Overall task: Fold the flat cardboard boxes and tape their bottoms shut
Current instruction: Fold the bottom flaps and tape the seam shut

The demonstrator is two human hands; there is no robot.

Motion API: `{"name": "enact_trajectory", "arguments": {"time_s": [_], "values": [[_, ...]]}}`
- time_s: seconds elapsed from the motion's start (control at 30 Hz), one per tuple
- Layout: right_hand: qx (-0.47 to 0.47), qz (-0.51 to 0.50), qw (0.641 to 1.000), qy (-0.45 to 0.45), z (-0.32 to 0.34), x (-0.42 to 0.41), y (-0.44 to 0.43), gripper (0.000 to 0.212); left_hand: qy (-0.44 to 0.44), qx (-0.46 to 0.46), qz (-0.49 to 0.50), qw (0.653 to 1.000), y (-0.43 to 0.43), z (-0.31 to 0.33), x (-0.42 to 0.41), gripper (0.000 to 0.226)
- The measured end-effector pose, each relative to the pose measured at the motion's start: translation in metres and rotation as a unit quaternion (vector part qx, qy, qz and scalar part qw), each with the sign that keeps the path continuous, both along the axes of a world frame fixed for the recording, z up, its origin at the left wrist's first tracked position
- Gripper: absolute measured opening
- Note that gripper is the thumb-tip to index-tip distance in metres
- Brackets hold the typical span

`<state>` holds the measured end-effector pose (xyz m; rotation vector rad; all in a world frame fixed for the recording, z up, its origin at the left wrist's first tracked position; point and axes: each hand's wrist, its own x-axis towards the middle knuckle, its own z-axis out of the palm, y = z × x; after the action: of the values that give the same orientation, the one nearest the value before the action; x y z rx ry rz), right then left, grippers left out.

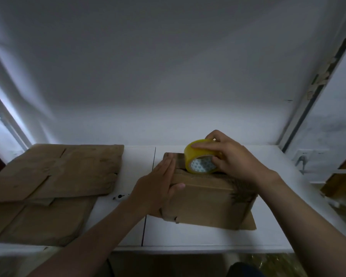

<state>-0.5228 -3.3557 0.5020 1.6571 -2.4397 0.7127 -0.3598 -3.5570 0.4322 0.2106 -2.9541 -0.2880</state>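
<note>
Box (208,198) stands folded on the white table (188,234), right of centre. Left hand (158,182) presses flat on its top left edge, fingers straight. Just beyond, right hand (234,158) grips the yellow tape roll (198,154), set on the box top. Flat boxes (58,176) lie to the left.

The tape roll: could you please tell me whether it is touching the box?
Touching: the head view shows the tape roll, gripped by the right hand, resting its lower rim on the box top with no gap.

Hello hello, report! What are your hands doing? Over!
Right hand grips tape roll on box. Left hand flat, pressing box. Flat cardboard stacked aside, left.
</note>
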Motion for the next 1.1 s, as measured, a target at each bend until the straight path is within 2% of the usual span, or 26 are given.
{"name": "enact_trajectory", "arguments": {"time_s": [0.07, 0.17, 0.33, 0.43, 0.47, 0.53, 0.6, 0.73, 0.83, 0.93, 1.1], "values": [[0.033, -0.01, 0.998, 0.059, 0.008, 0.0, 0.004, 0.063, -0.015, -0.01, 0.0, 1.0, 0.001, 0.004, 0.0, 0.098], [0.063, -0.024, 0.994, 0.087, 0.015, -0.006, 0.014, 0.058, -0.029, -0.014, 0.0, 0.999, 0.003, 0.007, 0.0, 0.084], [0.1, -0.016, 0.988, 0.119, 0.021, -0.012, 0.022, 0.059, -0.037, -0.033, -0.005, 0.999, 0.003, 0.007, -0.001, 0.095], [0.103, -0.042, 0.983, 0.147, 0.014, -0.018, 0.029, 0.06, -0.035, -0.031, -0.005, 0.999, -0.001, 0.006, -0.005, 0.084], [0.078, -0.046, 0.989, 0.115, 0.01, -0.022, 0.034, 0.062, -0.037, -0.034, -0.011, 0.999, -0.004, 0.006, -0.006, 0.083], [-0.017, -0.049, 0.998, -0.026, -0.001, -0.028, 0.048, 0.068, -0.041, -0.039, -0.026, 0.998, -0.009, 0.006, -0.009, 0.088], [-0.093, -0.042, 0.987, -0.127, -0.015, -0.03, 0.059, 0.073, -0.041, -0.044, -0.044, 0.997, -0.017, 0.007, -0.011, 0.089], [-0.202, -0.039, 0.957, -0.202, -0.045, -0.02, 0.066, 0.073, -0.046, -0.043, -0.073, 0.995, -0.039, 0.009, -0.02, 0.091], [-0.248, -0.046, 0.946, -0.202, -0.056, -0.014, 0.067, 0.065, -0.058, -0.047, -0.089, 0.993, -0.046, 0.01, -0.028, 0.091], [-0.222, -0.04, 0.96, -0.164, -0.042, -0.013, 0.069, 0.063, -0.079, -0.046, -0.093, 0.991, -0.042, 0.012, -0.026, 0.086], [-0.075, -0.049, 0.992, -0.087, -0.008, -0.012, 0.062, 0.058, -0.086, -0.06, -0.093, 0.99, -0.037, 0.013, -0.02, 0.079]]}}
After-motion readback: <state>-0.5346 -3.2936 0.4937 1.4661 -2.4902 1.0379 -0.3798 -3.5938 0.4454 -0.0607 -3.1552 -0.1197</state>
